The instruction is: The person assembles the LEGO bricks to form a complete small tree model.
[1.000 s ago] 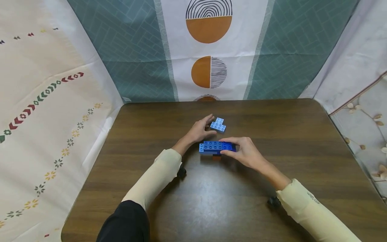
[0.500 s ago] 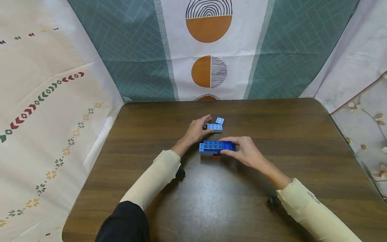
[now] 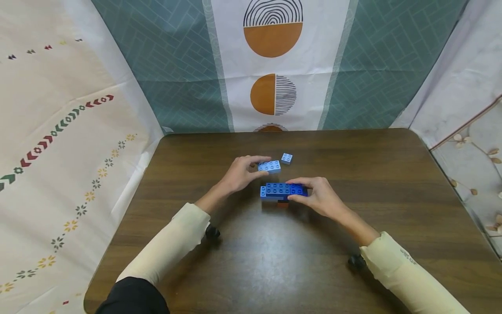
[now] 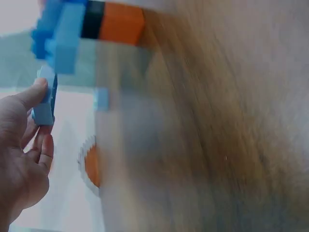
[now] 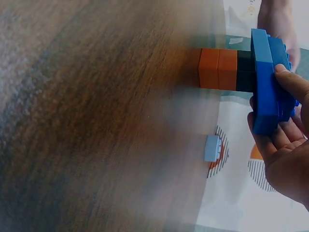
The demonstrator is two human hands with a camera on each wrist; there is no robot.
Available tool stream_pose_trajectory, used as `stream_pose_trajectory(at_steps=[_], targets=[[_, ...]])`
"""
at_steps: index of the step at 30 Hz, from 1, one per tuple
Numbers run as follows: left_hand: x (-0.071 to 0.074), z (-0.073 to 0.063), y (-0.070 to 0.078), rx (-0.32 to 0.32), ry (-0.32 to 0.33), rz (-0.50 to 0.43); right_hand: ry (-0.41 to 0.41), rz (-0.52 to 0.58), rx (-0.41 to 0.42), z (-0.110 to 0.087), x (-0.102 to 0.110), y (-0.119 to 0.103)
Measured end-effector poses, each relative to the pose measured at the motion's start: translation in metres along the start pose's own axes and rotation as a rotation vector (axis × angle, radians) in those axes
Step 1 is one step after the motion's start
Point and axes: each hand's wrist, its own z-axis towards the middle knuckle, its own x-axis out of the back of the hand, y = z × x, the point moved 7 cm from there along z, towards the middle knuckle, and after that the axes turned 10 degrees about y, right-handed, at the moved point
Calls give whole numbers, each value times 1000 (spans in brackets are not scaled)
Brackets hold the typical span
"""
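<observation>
Pinching: left hand round light-blue brick, right hand round blue-topped block stack just nearer.

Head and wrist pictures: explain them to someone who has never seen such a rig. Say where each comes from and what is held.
There is no machine here, only a person's bare left hand and right hand. The widest picture comes from a camera worn on the head, looking forward and down. The other two come from cameras worn one on each wrist; there the scene looks turned on its side.

On the brown table are a small light blue brick and a stack: orange bricks at the bottom, a dark brick above them, and blue bricks across the top. The right hand grips the top of the stack. The left hand pinches a longer light blue brick, held above the table.
</observation>
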Motion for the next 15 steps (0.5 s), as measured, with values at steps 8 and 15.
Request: stream_pose_trajectory(at_steps=[8, 15], targets=[[4, -22, 43, -152, -48, -174, 7, 5, -32, 0, 1, 3], [-9, -34, 55, -172, -110, -196, 6, 48, -76, 1, 0, 6]])
